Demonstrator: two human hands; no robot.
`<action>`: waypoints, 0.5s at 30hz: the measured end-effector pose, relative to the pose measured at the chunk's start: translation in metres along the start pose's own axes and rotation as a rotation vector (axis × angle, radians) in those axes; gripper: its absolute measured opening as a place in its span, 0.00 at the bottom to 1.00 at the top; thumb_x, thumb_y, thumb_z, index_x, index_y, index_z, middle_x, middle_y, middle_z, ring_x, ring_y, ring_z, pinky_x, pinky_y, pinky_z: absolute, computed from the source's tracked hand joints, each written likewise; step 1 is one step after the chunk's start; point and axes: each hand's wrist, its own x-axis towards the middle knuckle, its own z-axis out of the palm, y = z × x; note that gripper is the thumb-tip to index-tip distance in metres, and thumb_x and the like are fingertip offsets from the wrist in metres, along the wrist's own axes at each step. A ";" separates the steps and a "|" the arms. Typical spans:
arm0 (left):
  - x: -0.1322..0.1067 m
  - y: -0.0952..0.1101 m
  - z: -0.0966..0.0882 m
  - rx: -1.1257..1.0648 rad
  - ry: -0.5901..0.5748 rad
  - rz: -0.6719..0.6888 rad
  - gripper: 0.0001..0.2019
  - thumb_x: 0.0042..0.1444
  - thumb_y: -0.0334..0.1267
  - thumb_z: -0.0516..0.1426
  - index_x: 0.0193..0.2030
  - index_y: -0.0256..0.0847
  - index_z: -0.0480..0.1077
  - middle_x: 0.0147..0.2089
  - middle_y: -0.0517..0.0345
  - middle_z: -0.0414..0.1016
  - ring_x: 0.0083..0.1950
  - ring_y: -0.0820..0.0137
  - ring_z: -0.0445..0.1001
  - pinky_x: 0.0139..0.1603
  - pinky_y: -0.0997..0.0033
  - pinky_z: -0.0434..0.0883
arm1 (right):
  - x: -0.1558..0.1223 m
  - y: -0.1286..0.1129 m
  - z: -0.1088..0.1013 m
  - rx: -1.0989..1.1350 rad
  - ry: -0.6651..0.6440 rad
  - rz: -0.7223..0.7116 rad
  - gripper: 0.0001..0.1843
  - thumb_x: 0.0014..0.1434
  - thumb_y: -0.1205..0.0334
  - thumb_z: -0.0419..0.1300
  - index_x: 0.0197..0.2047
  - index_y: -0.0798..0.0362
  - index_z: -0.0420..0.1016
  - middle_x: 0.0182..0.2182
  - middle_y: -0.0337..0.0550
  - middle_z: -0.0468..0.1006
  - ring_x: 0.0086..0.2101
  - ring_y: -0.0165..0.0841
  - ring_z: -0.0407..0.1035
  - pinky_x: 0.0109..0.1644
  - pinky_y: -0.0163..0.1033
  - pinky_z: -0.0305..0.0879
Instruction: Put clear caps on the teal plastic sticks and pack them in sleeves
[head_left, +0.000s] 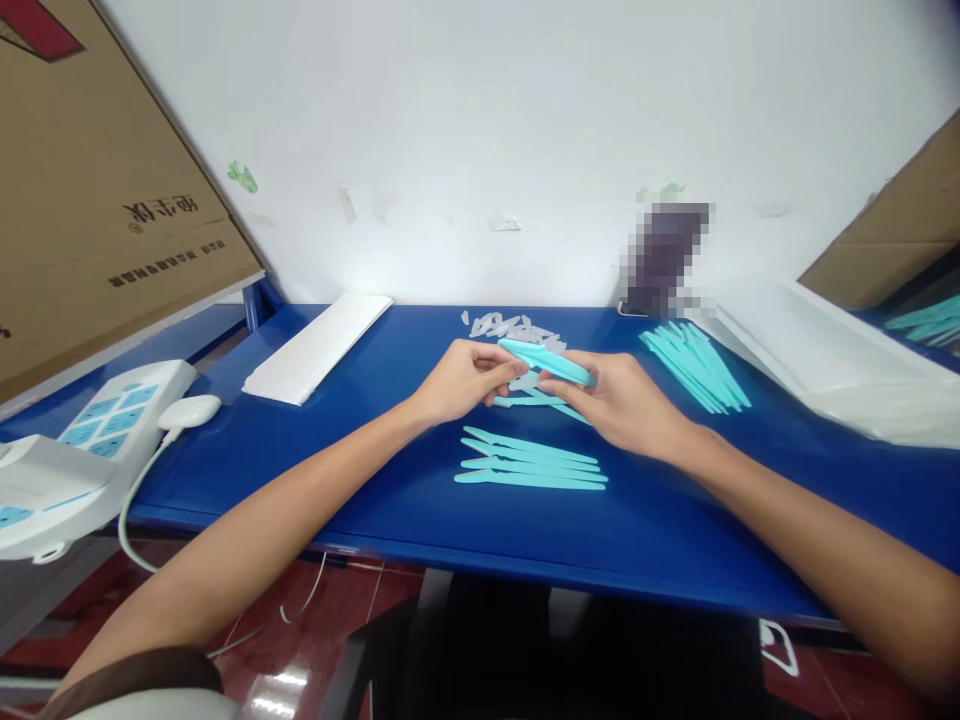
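Both my hands meet over the middle of the blue table [360, 500]. My left hand [459, 380] and my right hand [611, 400] are closed on the two ends of one turquoise plastic stick [547, 362], held just above the table. Under them lie a few more turquoise sticks [534, 400]. Closer to me, several turquoise sticks [529, 464] lie side by side in a neat row. Small clear plastic caps [510, 326] are scattered just behind my hands.
A heap of turquoise sticks [694, 365] lies at the right rear. Clear plastic bags [825, 360] sit at the far right, a white flat pack [319, 345] at the left rear. A white machine [82, 440] with a corded white puck [189, 411] stands left. Cardboard boxes [90, 190] lean at both sides.
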 end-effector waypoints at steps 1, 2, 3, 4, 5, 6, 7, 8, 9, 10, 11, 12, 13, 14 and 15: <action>0.000 0.000 0.000 0.015 -0.009 -0.001 0.14 0.60 0.47 0.64 0.35 0.36 0.79 0.23 0.60 0.72 0.21 0.79 0.66 0.24 0.77 0.64 | 0.000 0.000 0.000 -0.022 0.008 -0.012 0.18 0.67 0.49 0.57 0.37 0.54 0.78 0.24 0.39 0.75 0.23 0.30 0.61 0.29 0.36 0.56; -0.001 0.000 0.000 0.029 -0.013 -0.004 0.14 0.60 0.47 0.63 0.35 0.36 0.79 0.23 0.61 0.72 0.21 0.79 0.65 0.24 0.77 0.64 | 0.000 0.000 0.001 -0.043 0.016 -0.022 0.17 0.67 0.50 0.57 0.37 0.54 0.77 0.24 0.38 0.74 0.23 0.29 0.60 0.29 0.36 0.55; -0.001 0.000 0.000 0.040 -0.015 -0.007 0.14 0.60 0.47 0.63 0.34 0.36 0.79 0.23 0.61 0.72 0.21 0.79 0.65 0.24 0.77 0.64 | 0.000 0.000 0.001 -0.063 0.021 -0.030 0.16 0.67 0.51 0.57 0.37 0.54 0.77 0.23 0.38 0.73 0.22 0.29 0.59 0.29 0.37 0.55; -0.001 0.001 0.001 0.052 -0.019 -0.011 0.14 0.60 0.46 0.63 0.34 0.36 0.79 0.23 0.61 0.71 0.21 0.79 0.65 0.24 0.77 0.64 | 0.000 0.001 0.001 -0.080 0.021 -0.037 0.15 0.67 0.51 0.57 0.37 0.53 0.77 0.23 0.38 0.73 0.22 0.29 0.59 0.29 0.37 0.55; -0.002 0.003 0.001 0.063 -0.023 -0.017 0.13 0.61 0.46 0.63 0.33 0.36 0.79 0.22 0.61 0.71 0.22 0.78 0.66 0.25 0.76 0.64 | 0.000 0.003 0.001 -0.095 0.015 -0.045 0.15 0.67 0.51 0.57 0.38 0.53 0.77 0.23 0.38 0.73 0.22 0.29 0.59 0.29 0.37 0.55; -0.002 0.004 0.001 0.072 -0.029 -0.023 0.13 0.61 0.45 0.62 0.33 0.36 0.80 0.22 0.61 0.71 0.23 0.78 0.67 0.26 0.76 0.65 | 0.000 0.005 0.002 -0.111 0.005 -0.053 0.15 0.68 0.51 0.57 0.38 0.53 0.77 0.23 0.38 0.74 0.22 0.30 0.59 0.29 0.37 0.54; -0.003 0.005 0.001 0.076 -0.038 -0.032 0.12 0.61 0.44 0.62 0.34 0.36 0.80 0.22 0.61 0.71 0.24 0.77 0.67 0.28 0.76 0.66 | 0.000 0.007 0.002 -0.126 -0.004 -0.061 0.15 0.68 0.51 0.56 0.39 0.53 0.77 0.22 0.38 0.74 0.21 0.30 0.59 0.28 0.37 0.54; -0.003 0.006 0.001 0.073 -0.047 -0.042 0.12 0.61 0.43 0.63 0.34 0.36 0.80 0.23 0.60 0.72 0.26 0.76 0.69 0.29 0.75 0.67 | 0.000 0.009 0.003 -0.140 -0.010 -0.067 0.15 0.68 0.51 0.56 0.39 0.52 0.77 0.22 0.38 0.74 0.21 0.30 0.60 0.28 0.36 0.54; -0.004 0.007 0.001 0.062 -0.059 -0.052 0.11 0.60 0.43 0.63 0.35 0.36 0.80 0.25 0.59 0.73 0.27 0.76 0.70 0.30 0.75 0.68 | 0.000 0.010 0.004 -0.153 -0.012 -0.072 0.15 0.69 0.51 0.55 0.39 0.52 0.76 0.22 0.37 0.74 0.21 0.30 0.60 0.28 0.36 0.54; -0.004 0.007 0.001 0.044 -0.069 -0.059 0.11 0.59 0.43 0.64 0.37 0.35 0.80 0.27 0.58 0.75 0.28 0.75 0.70 0.31 0.75 0.68 | 0.000 0.012 0.004 -0.164 -0.010 -0.076 0.15 0.69 0.51 0.55 0.39 0.52 0.76 0.22 0.38 0.74 0.21 0.30 0.60 0.28 0.36 0.54; -0.004 0.007 0.001 0.027 -0.080 -0.061 0.11 0.59 0.43 0.64 0.39 0.35 0.80 0.29 0.57 0.77 0.29 0.75 0.71 0.31 0.75 0.69 | 0.000 0.013 0.005 -0.173 -0.005 -0.078 0.15 0.69 0.51 0.54 0.39 0.52 0.76 0.22 0.38 0.74 0.21 0.30 0.61 0.28 0.37 0.54; -0.004 0.007 0.001 0.014 -0.090 -0.060 0.12 0.59 0.43 0.65 0.40 0.35 0.80 0.31 0.56 0.78 0.30 0.75 0.71 0.32 0.74 0.70 | 0.000 0.013 0.006 -0.180 0.004 -0.079 0.16 0.69 0.50 0.54 0.38 0.52 0.75 0.22 0.38 0.74 0.21 0.31 0.61 0.28 0.37 0.54; -0.004 0.006 0.001 0.008 -0.096 -0.057 0.12 0.59 0.43 0.65 0.41 0.35 0.80 0.31 0.56 0.78 0.30 0.75 0.72 0.32 0.74 0.70 | 0.000 0.012 0.007 -0.183 0.014 -0.077 0.17 0.70 0.49 0.54 0.38 0.52 0.75 0.22 0.39 0.74 0.22 0.31 0.62 0.29 0.37 0.54; -0.004 0.006 0.001 0.009 -0.101 -0.053 0.13 0.59 0.44 0.65 0.41 0.35 0.80 0.31 0.56 0.78 0.29 0.75 0.72 0.32 0.74 0.70 | -0.001 0.011 0.008 -0.184 0.024 -0.071 0.18 0.70 0.48 0.54 0.38 0.52 0.75 0.23 0.40 0.75 0.22 0.31 0.62 0.29 0.37 0.55; -0.004 0.005 0.001 0.013 -0.103 -0.051 0.13 0.59 0.44 0.64 0.41 0.34 0.80 0.30 0.55 0.78 0.29 0.75 0.72 0.32 0.74 0.71 | -0.001 0.009 0.008 -0.179 0.035 -0.060 0.19 0.69 0.47 0.54 0.39 0.53 0.76 0.23 0.40 0.75 0.23 0.32 0.63 0.30 0.37 0.55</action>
